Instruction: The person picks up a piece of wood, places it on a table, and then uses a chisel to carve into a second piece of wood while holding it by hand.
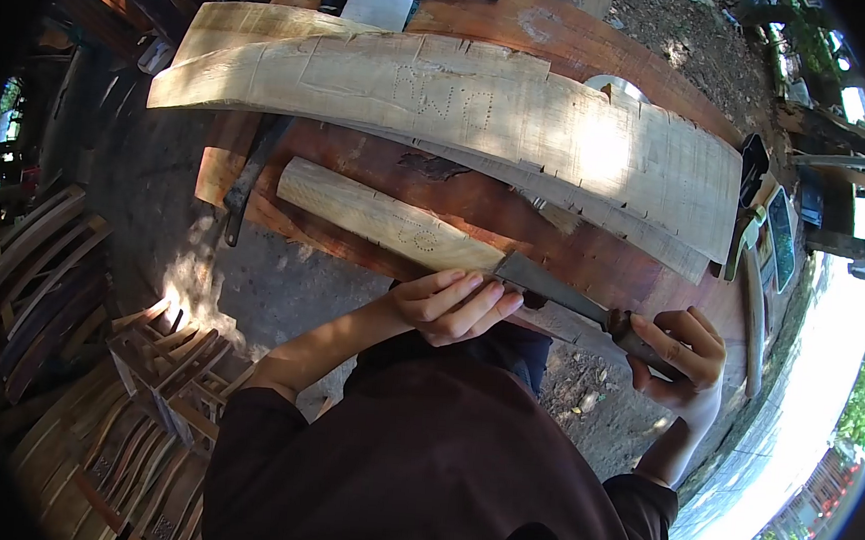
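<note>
My right hand (682, 360) is closed around the dark handle of a flat-bladed metal hand tool (561, 292). Its grey blade points left, and the broad far end meets the right end of a pale wooden block (386, 215). A dotted mark shows on the block's upper face. Beside that joint, my left hand (455, 307) has its fingers bent together against the near edge of the blade and block. The thumb and whatever lies under those fingers are hidden.
Long pale boards (366, 80) with dotted lettering lie across the reddish wooden bench (360, 155). A dark curved tool (248, 182) hangs over its left edge. A phone (781, 239) lies at the right. Wooden chair frames (170, 372) stand at lower left.
</note>
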{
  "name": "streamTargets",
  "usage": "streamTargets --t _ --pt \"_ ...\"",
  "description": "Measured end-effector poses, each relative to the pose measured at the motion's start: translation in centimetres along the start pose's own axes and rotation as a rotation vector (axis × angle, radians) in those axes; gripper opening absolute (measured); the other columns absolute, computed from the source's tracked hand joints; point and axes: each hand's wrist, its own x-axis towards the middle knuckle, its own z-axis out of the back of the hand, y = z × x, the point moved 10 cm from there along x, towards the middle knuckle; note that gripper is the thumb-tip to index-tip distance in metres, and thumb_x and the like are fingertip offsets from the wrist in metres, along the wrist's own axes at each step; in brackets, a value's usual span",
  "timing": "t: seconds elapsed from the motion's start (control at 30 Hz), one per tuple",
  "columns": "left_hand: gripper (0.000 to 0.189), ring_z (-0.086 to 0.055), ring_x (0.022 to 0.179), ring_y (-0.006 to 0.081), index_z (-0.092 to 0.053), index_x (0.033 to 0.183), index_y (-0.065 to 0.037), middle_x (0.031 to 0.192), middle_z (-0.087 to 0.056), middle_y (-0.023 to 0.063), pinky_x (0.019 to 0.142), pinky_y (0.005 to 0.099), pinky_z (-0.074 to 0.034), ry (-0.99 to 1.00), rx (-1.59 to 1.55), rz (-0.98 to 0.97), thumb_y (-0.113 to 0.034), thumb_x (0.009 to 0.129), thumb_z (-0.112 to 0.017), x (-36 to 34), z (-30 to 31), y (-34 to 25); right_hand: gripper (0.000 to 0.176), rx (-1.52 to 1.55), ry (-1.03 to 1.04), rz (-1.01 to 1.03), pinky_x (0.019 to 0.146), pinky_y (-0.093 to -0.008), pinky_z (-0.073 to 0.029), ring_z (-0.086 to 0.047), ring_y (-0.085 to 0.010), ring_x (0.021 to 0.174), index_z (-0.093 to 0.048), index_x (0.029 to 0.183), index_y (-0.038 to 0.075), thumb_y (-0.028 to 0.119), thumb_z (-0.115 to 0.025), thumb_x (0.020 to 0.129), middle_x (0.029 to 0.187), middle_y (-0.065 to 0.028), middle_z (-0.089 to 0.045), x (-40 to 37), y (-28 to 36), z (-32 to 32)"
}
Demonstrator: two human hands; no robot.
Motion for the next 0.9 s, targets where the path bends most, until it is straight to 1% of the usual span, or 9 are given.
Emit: streamTargets --t 0.1,0.17,0.3,0.37,0.4,0.6,0.7,0.77,0.9 --pt "0.026 -0.052 0.110 0.0157 -0.071 0.111 -0.022 0.116 -0.052 -0.0032 0.096 0.0283 -0.049 -0.074 -0.013 0.022 -0.027 0.086 -0.076 -0.4 0.1 -0.1 0.070 0.018 0.003 -0.013 0.056 -0.0315 -0.044 -0.053 -0.0187 0.061 -0.075 0.112 0.014 0.007 -0.080 0.043 0.079 -0.0033 -0.062 -0.1 0.0 0.1" --pt "0.024 -0.053 0.107 0.0131 -0.072 0.116 -0.021 0.112 -0.053 -0.0029 0.099 0.0268 -0.049 -0.119 0.026 0.034 -0.019 0.093 -0.065 -0.3 0.3 0.0 0.070 0.017 0.013 -0.021 0.056 -0.0314 -0.044 -0.053 -0.0189 0.061 -0.075 0.113 0.013 0.007 -0.080 0.044 0.079 -0.0033 -0.062 -0.2 0.0 0.1" --pt "0.024 -0.053 0.107 0.0134 -0.072 0.116 -0.021 0.111 -0.053 -0.0021 0.099 0.0272 -0.049 -0.123 0.064 0.014 -0.018 0.093 -0.065 -0.4 0.4 -0.2 0.069 -0.004 0.023 -0.022 0.055 -0.0318 -0.043 -0.053 -0.0189 0.061 -0.074 0.114 0.013 0.008 -0.080 0.045 0.079 -0.0038 -0.062 -0.4 -0.4 0.4" --pt "0.028 -0.051 0.112 0.0159 -0.071 0.116 -0.023 0.115 -0.051 0.0001 0.099 0.0275 -0.048 -0.068 0.049 -0.031 -0.025 0.088 -0.073 -0.5 0.1 -0.4 0.068 -0.005 0.027 -0.032 0.055 -0.0320 -0.043 -0.053 -0.0189 0.061 -0.074 0.114 0.013 0.009 -0.080 0.047 0.079 -0.0040 -0.062 -0.4 -0.8 0.1" --pt "0.028 -0.051 0.112 0.0159 -0.071 0.116 -0.023 0.115 -0.051 0.0001 0.099 0.0275 -0.048 -0.069 0.050 -0.029 -0.025 0.088 -0.073 -0.5 0.0 -0.3 0.066 0.003 0.022 -0.029 0.055 -0.0321 -0.043 -0.052 -0.0191 0.061 -0.074 0.114 0.013 0.011 -0.081 0.048 0.079 -0.0041 -0.062 -0.3 -0.9 0.0" --pt "0.029 -0.051 0.115 0.0166 -0.070 0.120 -0.023 0.118 -0.050 0.0005 0.102 0.0289 -0.048 -0.089 0.081 -0.040 -0.026 0.091 -0.069 -0.6 -0.1 -0.4 0.060 0.008 0.018 -0.005 0.055 -0.0316 -0.042 -0.052 -0.0194 0.060 -0.075 0.112 0.013 0.015 -0.081 0.052 0.079 -0.0041 -0.061 -0.8 -1.0 0.6" --pt "0.025 -0.055 0.106 0.0124 -0.072 0.117 -0.020 0.110 -0.053 -0.0012 0.094 0.0245 -0.052 -0.171 0.079 -0.004 -0.018 0.093 -0.065 -0.5 0.4 -0.3 0.059 -0.007 0.008 0.027 0.055 -0.0318 -0.042 -0.051 -0.0193 0.060 -0.075 0.112 0.013 0.016 -0.081 0.053 0.078 -0.0042 -0.061 -0.1 -0.2 0.1" --pt "0.029 -0.051 0.116 0.0160 -0.070 0.120 -0.023 0.118 -0.050 0.0008 0.104 0.0296 -0.047 -0.123 0.082 -0.028 -0.027 0.091 -0.069 -0.8 0.1 -0.5 0.059 -0.019 -0.001 0.039 0.054 -0.0320 -0.042 -0.051 -0.0193 0.060 -0.075 0.112 0.013 0.016 -0.081 0.053 0.078 -0.0042 -0.061 0.4 0.2 -0.5" --pt "0.029 -0.051 0.115 0.0158 -0.070 0.119 -0.024 0.118 -0.050 0.0004 0.104 0.0297 -0.046 -0.117 0.089 -0.038 -0.028 0.090 -0.070 -0.8 -0.1 -0.4 0.061 0.017 0.029 0.031 0.054 -0.0322 -0.040 -0.049 -0.0191 0.060 -0.075 0.112 0.014 0.018 -0.082 0.051 0.078 -0.0044 -0.061 0.3 -0.2 0.0"
